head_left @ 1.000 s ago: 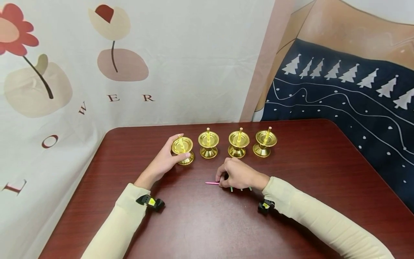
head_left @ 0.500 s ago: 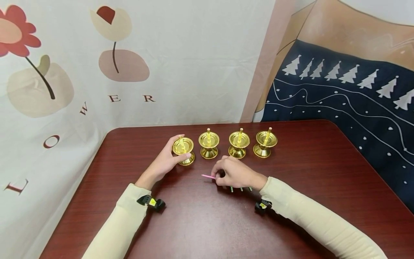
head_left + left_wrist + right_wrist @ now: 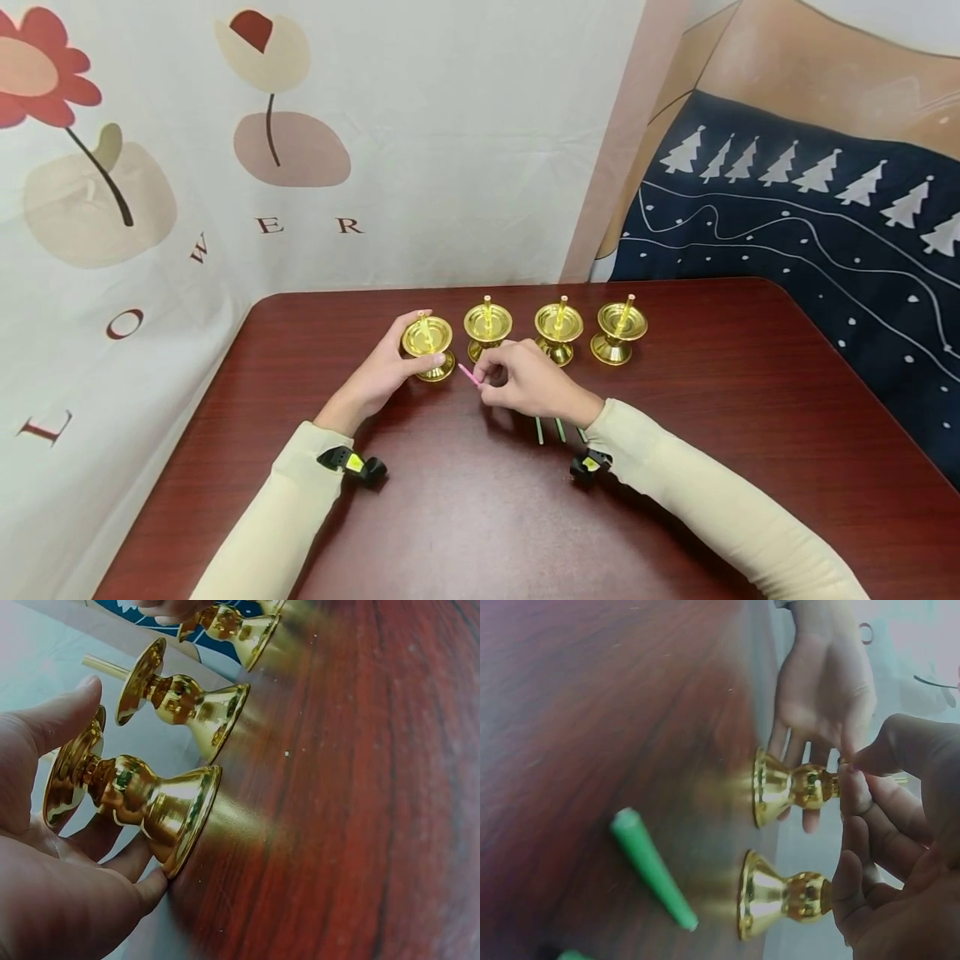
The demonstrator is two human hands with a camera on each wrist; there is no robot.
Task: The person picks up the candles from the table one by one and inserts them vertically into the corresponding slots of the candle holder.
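My left hand (image 3: 375, 371) grips the leftmost gold candle holder (image 3: 435, 367), thumb at the near side of its cup and fingers around the back. In the left wrist view this holder (image 3: 127, 787) stands with its base on the table. My right hand (image 3: 532, 383) pinches a slim pink candle (image 3: 468, 374) between thumb and fingertips, its free end pointing up and left close to the gripped holder. Behind that hand, the second holder (image 3: 487, 323) and third holder (image 3: 558, 323) are partly hidden. In the right wrist view the fingers (image 3: 855, 787) hide the candle.
A fourth gold holder (image 3: 617, 325) ends the row on the right, and each holder has a thin upright tube. Several green candles (image 3: 560, 430) lie on the red-brown table (image 3: 465, 517), partly under my right forearm. Printed cloth (image 3: 450, 167) hangs behind the table's far edge.
My right hand has lifted the pink candle and carried it left and away from me toward the leftmost holder, its tip swinging upward. My left hand keeps its grip.
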